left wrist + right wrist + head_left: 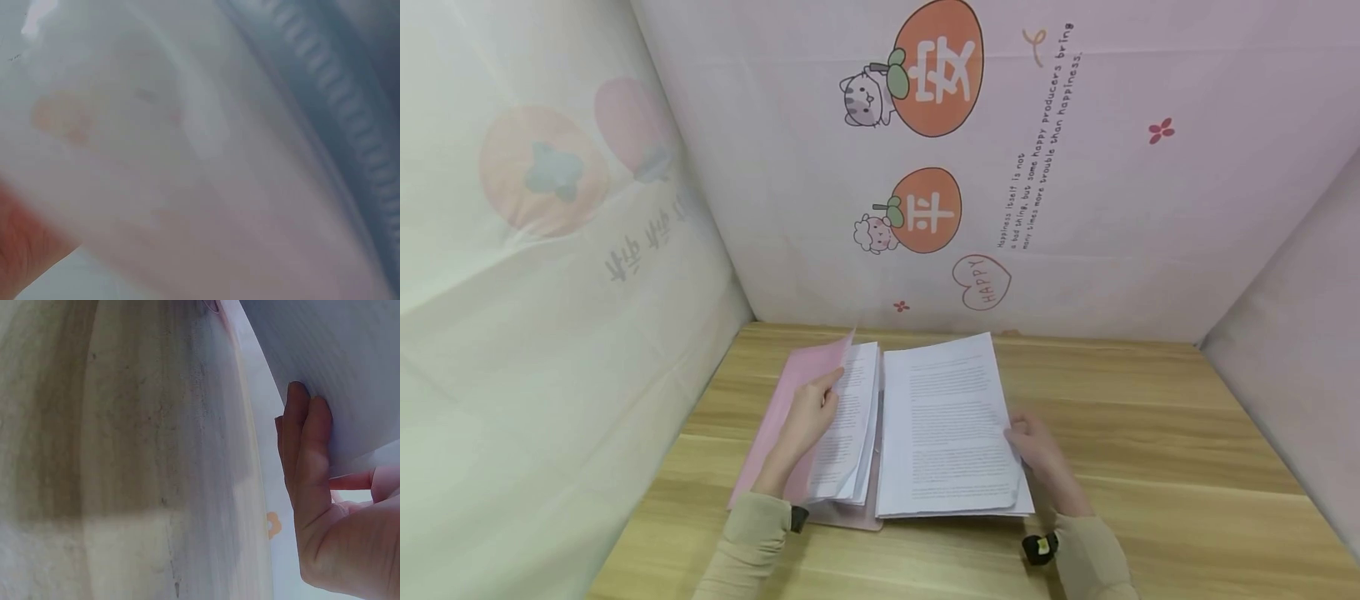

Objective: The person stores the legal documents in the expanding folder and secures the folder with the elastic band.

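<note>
A pink translucent folder (790,375) stands partly open on the table, its cover slanting up. Printed sheets (850,425) show inside it. My left hand (805,421) grips the cover near its free edge, fingertips beside the sheets. In the left wrist view the pale, blurred cover (187,187) fills most of the picture, and part of the left hand (28,240) shows at the lower left. My right hand (1033,437) pinches the right edge of a stack of printed paper (955,425) next to the folder. In the right wrist view, fingers (312,444) lie behind the paper (350,375).
A wood-grain table (1150,433) lies under everything. White printed cloth (1075,167) hangs behind it, with more cloth (550,333) on the left side. Each wrist wears a black band, such as the right wristband (1040,548).
</note>
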The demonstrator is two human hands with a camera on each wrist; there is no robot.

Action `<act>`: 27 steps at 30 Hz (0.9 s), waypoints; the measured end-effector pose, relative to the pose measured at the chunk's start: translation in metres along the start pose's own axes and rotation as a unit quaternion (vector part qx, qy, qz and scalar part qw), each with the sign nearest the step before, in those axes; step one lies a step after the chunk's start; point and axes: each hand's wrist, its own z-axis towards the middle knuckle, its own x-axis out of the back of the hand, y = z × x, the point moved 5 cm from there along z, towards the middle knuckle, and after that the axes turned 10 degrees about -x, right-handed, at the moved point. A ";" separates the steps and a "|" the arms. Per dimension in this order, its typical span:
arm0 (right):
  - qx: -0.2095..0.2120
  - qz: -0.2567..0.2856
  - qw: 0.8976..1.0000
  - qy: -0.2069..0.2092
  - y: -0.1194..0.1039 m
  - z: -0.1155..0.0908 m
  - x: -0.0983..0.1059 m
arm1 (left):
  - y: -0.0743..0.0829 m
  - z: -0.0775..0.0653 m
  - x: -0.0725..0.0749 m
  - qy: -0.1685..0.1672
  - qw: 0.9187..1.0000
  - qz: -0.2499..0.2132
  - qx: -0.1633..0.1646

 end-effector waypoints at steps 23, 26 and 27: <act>0.011 0.007 1.000 0.006 -0.012 0.002 0.007 | -0.002 0.002 -0.001 0.009 1.000 0.008 -0.008; 0.010 0.002 1.000 0.004 -0.012 0.002 0.008 | -0.003 0.002 -0.001 0.008 1.000 0.007 -0.009; 0.009 0.003 1.000 0.003 -0.012 0.002 0.008 | -0.003 0.002 -0.001 0.008 1.000 0.008 -0.011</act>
